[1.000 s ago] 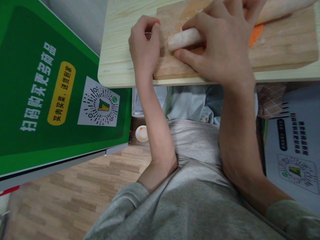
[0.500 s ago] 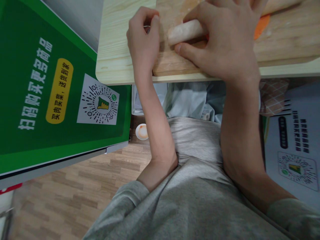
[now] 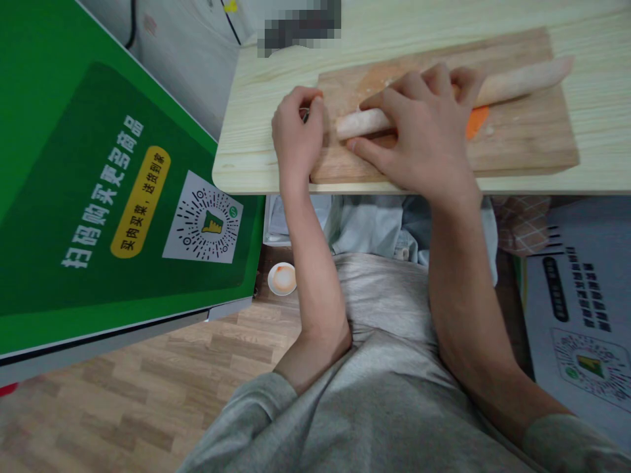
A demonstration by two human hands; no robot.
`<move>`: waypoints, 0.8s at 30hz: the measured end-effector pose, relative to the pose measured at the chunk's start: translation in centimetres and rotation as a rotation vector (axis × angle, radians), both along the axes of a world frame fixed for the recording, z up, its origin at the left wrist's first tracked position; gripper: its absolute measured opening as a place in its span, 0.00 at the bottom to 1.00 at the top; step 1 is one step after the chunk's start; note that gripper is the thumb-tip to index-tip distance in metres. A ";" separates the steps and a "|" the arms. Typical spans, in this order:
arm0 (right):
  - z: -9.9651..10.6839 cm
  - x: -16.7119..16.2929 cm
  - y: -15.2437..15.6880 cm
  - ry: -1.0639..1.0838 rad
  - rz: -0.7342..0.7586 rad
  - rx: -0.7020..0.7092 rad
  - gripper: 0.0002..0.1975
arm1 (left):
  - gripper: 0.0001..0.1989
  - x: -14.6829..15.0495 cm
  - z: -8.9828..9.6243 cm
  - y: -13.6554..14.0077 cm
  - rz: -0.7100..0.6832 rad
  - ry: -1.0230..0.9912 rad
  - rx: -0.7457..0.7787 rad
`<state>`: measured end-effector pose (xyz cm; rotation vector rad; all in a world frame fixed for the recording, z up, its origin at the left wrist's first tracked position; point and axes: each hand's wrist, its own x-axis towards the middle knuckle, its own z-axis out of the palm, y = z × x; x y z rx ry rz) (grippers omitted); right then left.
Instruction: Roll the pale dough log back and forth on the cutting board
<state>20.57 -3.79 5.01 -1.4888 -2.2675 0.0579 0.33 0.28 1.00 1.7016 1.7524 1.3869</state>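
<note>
On the wooden cutting board (image 3: 532, 141) lies a long pale rod (image 3: 525, 79), whitish and faintly speckled; its exact kind I cannot make out. My right hand (image 3: 428, 131) is closed over the rod near its left end, thumb on the near side and fingers across the far side. A flat orange piece (image 3: 477, 122) shows partly from under the rod, beside that hand. At the board's left edge my left hand (image 3: 300, 135) makes a pinch. A small dark, shiny bit and a touch of orange show at its fingers, but what it holds is unclear.
The board rests on a light wood table (image 3: 256, 131). A blurred-out dark object (image 3: 300, 29) is at the back. Left stands a green panel with a QR code (image 3: 204, 223). A white bowl (image 3: 282, 279) is on the floor below, and a white printed panel (image 3: 582, 315) is at right.
The view has tilted up, so more of the table, the board and the rod's far end show. Both hands keep about the same places on the board and rod.
</note>
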 end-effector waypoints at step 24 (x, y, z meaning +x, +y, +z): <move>-0.3 0.4 0.1 -0.002 0.059 0.088 0.19 | 0.10 0.4 -0.9 -0.4 0.071 0.023 0.003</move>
